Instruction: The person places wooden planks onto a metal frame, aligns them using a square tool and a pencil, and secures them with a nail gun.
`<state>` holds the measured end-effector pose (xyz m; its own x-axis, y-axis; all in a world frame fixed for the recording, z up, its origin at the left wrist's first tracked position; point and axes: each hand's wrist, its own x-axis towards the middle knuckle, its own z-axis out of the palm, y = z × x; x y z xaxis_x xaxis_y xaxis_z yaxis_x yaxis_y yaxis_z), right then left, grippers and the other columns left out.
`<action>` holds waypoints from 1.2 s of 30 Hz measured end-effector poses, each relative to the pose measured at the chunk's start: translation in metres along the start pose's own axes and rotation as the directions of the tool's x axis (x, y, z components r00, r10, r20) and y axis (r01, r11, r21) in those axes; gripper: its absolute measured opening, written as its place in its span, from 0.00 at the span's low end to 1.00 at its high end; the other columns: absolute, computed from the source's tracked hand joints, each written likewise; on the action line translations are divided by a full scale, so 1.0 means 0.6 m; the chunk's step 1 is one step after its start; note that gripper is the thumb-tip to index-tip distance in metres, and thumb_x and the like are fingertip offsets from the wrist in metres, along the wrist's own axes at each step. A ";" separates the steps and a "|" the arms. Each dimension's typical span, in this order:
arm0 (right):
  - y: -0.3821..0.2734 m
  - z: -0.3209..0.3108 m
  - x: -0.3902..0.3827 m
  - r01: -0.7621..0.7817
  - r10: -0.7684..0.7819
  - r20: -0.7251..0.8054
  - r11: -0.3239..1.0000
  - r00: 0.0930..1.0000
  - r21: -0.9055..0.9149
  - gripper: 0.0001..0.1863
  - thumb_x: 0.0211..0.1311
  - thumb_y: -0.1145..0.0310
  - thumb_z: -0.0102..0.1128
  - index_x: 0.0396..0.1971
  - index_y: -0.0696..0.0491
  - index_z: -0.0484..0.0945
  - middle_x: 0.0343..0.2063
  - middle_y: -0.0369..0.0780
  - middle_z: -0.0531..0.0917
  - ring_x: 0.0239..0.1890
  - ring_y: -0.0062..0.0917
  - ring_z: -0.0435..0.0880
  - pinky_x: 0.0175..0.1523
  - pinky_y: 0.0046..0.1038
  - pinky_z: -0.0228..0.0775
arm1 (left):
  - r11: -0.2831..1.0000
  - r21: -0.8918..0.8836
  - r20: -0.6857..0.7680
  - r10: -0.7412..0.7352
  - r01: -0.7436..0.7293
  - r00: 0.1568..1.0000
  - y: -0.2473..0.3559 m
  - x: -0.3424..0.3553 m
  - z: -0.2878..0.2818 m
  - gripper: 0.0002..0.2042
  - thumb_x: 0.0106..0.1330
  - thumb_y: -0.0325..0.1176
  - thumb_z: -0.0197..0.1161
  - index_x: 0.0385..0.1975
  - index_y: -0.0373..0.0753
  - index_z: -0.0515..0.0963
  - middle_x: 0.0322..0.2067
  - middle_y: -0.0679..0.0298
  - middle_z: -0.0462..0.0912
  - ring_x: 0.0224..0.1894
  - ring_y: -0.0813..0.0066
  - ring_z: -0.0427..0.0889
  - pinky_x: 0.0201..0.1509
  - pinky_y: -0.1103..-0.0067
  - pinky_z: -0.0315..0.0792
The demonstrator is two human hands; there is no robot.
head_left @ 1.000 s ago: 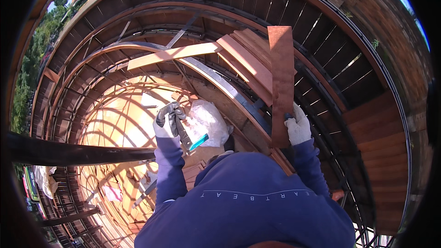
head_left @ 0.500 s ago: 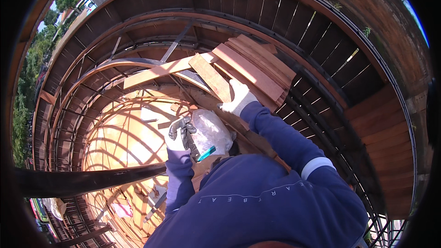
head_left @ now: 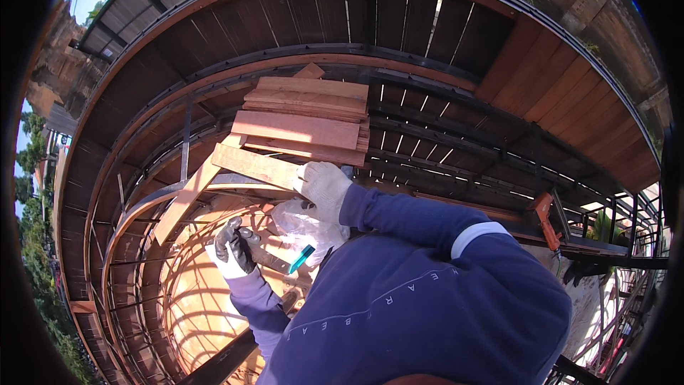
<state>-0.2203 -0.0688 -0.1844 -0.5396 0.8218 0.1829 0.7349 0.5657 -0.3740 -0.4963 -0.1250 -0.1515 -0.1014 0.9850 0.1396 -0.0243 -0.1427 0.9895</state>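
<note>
A short wooden board [head_left: 258, 166] is gripped at its right end by my right hand [head_left: 324, 189], in a white knit glove. It slants over a longer plank [head_left: 187, 198] and lies just below the stacked boards [head_left: 303, 127]. My left hand [head_left: 236, 248], in a glove with dark grey fingers, is raised lower left, with its fingers curled in toward the thumb. Anything between those fingers is too small to make out. A teal-ended object [head_left: 301, 259] shows between my left hand and my body, beside a clear plastic bag [head_left: 303, 224].
Curved dark metal rails and plank slats [head_left: 313, 14] wrap around the far side. An orange-handled tool [head_left: 546, 221] rests at the right. A dark beam [head_left: 228, 358] crosses lower left. Beneath lies a sunlit tan surface [head_left: 192, 299] with curved shadows.
The view has swung round to the right, bringing the orange-handled tool into sight. My right hand keeps hold of the short board, which now lies flatter across the view. My left hand remains curled.
</note>
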 end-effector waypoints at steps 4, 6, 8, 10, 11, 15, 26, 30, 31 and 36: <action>0.021 -0.061 -0.126 -0.059 0.137 -0.127 0.873 0.982 0.485 0.31 0.48 0.67 0.69 0.55 0.60 0.78 0.50 0.50 0.81 0.53 0.47 0.80 0.59 0.40 0.73 | 0.962 -0.270 -0.013 0.038 -0.040 0.999 0.061 0.045 0.042 0.21 0.72 0.48 0.62 0.52 0.36 0.77 0.32 0.64 0.77 0.29 0.71 0.75 0.34 0.74 0.75; 0.032 -0.082 -0.188 -0.210 0.320 -0.162 0.855 0.934 0.475 0.30 0.48 0.72 0.67 0.56 0.59 0.78 0.51 0.51 0.81 0.53 0.44 0.81 0.61 0.37 0.73 | 0.920 -0.388 -0.067 0.028 -0.052 0.997 0.061 0.088 0.031 0.25 0.72 0.49 0.62 0.58 0.35 0.72 0.35 0.63 0.77 0.35 0.73 0.77 0.41 0.73 0.76; 0.042 -0.091 -0.244 -0.330 0.485 -0.185 0.783 0.855 0.528 0.29 0.49 0.73 0.67 0.55 0.58 0.78 0.50 0.49 0.82 0.53 0.43 0.82 0.61 0.37 0.73 | 0.918 -0.395 -0.177 -0.036 -0.038 0.984 0.041 0.137 0.001 0.26 0.70 0.50 0.63 0.58 0.35 0.72 0.35 0.66 0.75 0.36 0.75 0.76 0.44 0.73 0.76; 0.074 -0.055 -0.314 -0.402 0.582 -0.272 0.765 0.766 0.504 0.29 0.48 0.76 0.68 0.55 0.56 0.78 0.49 0.48 0.83 0.52 0.41 0.83 0.60 0.37 0.74 | 0.866 -0.500 -0.246 -0.162 0.018 0.956 -0.023 0.202 -0.022 0.24 0.70 0.49 0.63 0.55 0.35 0.73 0.34 0.65 0.75 0.34 0.75 0.76 0.43 0.73 0.76; 0.075 -0.056 -0.335 -0.469 0.647 -0.237 0.715 0.725 0.519 0.28 0.47 0.76 0.68 0.54 0.56 0.78 0.48 0.47 0.83 0.50 0.41 0.83 0.59 0.37 0.75 | 0.843 -0.537 -0.227 -0.188 0.038 0.956 -0.064 0.228 -0.036 0.24 0.71 0.49 0.62 0.55 0.35 0.72 0.34 0.65 0.75 0.34 0.74 0.75 0.43 0.72 0.76; 0.093 -0.027 -0.424 -0.568 0.661 -0.362 0.750 0.657 0.338 0.27 0.48 0.74 0.67 0.53 0.56 0.78 0.46 0.48 0.83 0.49 0.43 0.83 0.56 0.38 0.75 | 0.774 -0.612 -0.159 -0.322 0.163 0.933 -0.199 0.314 -0.003 0.18 0.76 0.48 0.53 0.49 0.37 0.70 0.29 0.64 0.71 0.32 0.68 0.73 0.45 0.67 0.75; 0.080 -0.043 -0.434 -0.716 0.732 -0.379 0.664 0.566 0.215 0.23 0.51 0.67 0.66 0.50 0.55 0.79 0.37 0.45 0.83 0.41 0.43 0.82 0.47 0.40 0.75 | 0.755 -0.446 -0.382 -0.646 0.481 0.661 -0.392 0.469 -0.089 0.22 0.77 0.50 0.47 0.55 0.41 0.77 0.47 0.56 0.86 0.50 0.58 0.84 0.58 0.64 0.77; 0.077 -0.039 -0.425 -0.705 0.741 -0.380 0.660 0.554 0.260 0.25 0.51 0.67 0.67 0.51 0.56 0.78 0.40 0.46 0.84 0.44 0.44 0.82 0.50 0.41 0.75 | 0.458 0.820 -0.268 -0.224 0.344 0.937 -0.411 0.491 -0.188 0.20 0.76 0.49 0.51 0.50 0.38 0.78 0.43 0.51 0.86 0.44 0.58 0.85 0.47 0.66 0.78; 0.078 -0.035 -0.424 -0.707 0.730 -0.381 0.669 0.567 0.229 0.25 0.51 0.67 0.67 0.51 0.57 0.79 0.41 0.47 0.84 0.45 0.44 0.82 0.51 0.40 0.76 | 0.210 0.950 -0.208 -0.117 0.229 0.971 -0.412 0.483 -0.207 0.19 0.75 0.48 0.52 0.48 0.38 0.79 0.42 0.50 0.85 0.42 0.58 0.85 0.44 0.67 0.78; 0.077 -0.019 -0.425 -0.754 0.750 -0.387 0.632 0.537 0.179 0.25 0.50 0.68 0.67 0.51 0.57 0.80 0.44 0.48 0.84 0.48 0.45 0.82 0.53 0.39 0.76 | 0.359 0.844 -0.416 -0.032 0.399 0.909 -0.333 0.429 -0.080 0.22 0.65 0.46 0.69 0.51 0.38 0.78 0.46 0.48 0.84 0.46 0.53 0.85 0.49 0.63 0.78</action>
<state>-0.0440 -0.2518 -0.2379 0.4204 0.8914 0.1693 0.7976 -0.2741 -0.5374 -0.5656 0.1525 -0.3154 -0.5048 0.8596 0.0795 0.7904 0.4232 0.4429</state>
